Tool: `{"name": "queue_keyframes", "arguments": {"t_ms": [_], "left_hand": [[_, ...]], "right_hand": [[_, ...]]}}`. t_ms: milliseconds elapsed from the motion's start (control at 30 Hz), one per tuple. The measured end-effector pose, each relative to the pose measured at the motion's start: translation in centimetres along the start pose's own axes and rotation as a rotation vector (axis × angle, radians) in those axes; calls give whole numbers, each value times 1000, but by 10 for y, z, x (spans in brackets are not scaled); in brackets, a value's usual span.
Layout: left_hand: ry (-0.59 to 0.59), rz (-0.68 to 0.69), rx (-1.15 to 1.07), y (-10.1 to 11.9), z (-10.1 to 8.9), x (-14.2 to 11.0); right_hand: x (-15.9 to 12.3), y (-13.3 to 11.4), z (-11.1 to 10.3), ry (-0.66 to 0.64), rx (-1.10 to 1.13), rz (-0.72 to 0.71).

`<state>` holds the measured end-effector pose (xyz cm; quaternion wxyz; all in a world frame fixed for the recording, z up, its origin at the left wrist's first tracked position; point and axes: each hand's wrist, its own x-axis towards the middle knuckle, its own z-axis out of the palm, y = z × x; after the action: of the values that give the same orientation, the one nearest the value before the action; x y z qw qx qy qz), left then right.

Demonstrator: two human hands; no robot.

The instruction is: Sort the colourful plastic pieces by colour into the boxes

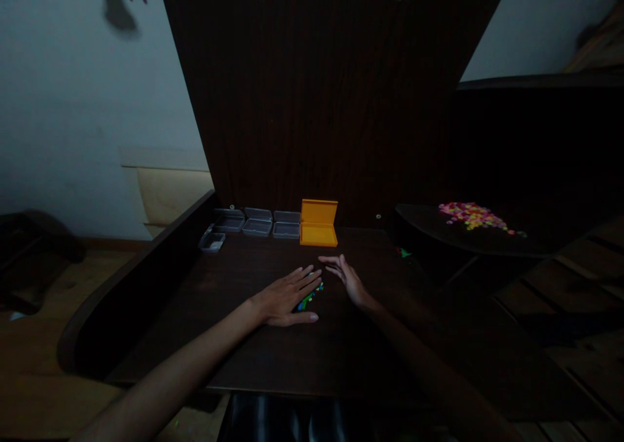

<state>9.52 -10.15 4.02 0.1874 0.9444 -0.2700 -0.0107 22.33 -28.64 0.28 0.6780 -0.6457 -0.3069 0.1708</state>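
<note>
My left hand [290, 297] lies flat with its fingers stretched out, partly over a small pile of green, blue and white pieces [310, 297] on the dark desk. Part of the pile is hidden under the palm and fingers; what kind of pieces they are is too small to tell. To the right of the pile, my right hand [348, 278] hovers or rests on its edge with the fingers extended, holding nothing that I can see. Beyond both hands stands an orange box [318, 234] with its lid raised.
Several clear plastic boxes [257, 224] with raised lids line the back left of the desk [234, 351]. A smaller clear box [212, 242] sits before them. On a dark shelf at right lie many pink and yellow pieces [472, 216]. A green piece [404, 253] is below that shelf.
</note>
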Motion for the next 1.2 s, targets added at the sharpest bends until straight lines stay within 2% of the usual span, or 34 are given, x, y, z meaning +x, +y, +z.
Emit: {"name": "queue_keyframes", "arguments": {"t_ms": [233, 400, 533, 667, 800, 867, 1033, 1100, 1200], "left_hand": [[34, 14, 54, 2, 0, -2], [-2, 65, 168, 4, 3, 4], [15, 66, 226, 5, 5, 5], [20, 24, 191, 6, 5, 5], [34, -17, 21, 0, -6, 2], [114, -50, -128, -8, -12, -1], [501, -260, -644, -37, -17, -12], [626, -301, -872, -45, -15, -14], [745, -348, -1095, -51, -12, -15]], "right_hand": [[-1, -1, -1, -24, -8, 2], [1, 2, -1, 2, 18, -1], [0, 5, 0, 19, 47, -5], [0, 5, 0, 21, 57, -12], [0, 1, -1, 3, 34, -7], [0, -1, -1, -5, 20, 0], [0, -1, -3, 31, 21, 6], [0, -1, -3, 41, 33, 5], [-1, 0, -2, 45, 49, 8]]}}
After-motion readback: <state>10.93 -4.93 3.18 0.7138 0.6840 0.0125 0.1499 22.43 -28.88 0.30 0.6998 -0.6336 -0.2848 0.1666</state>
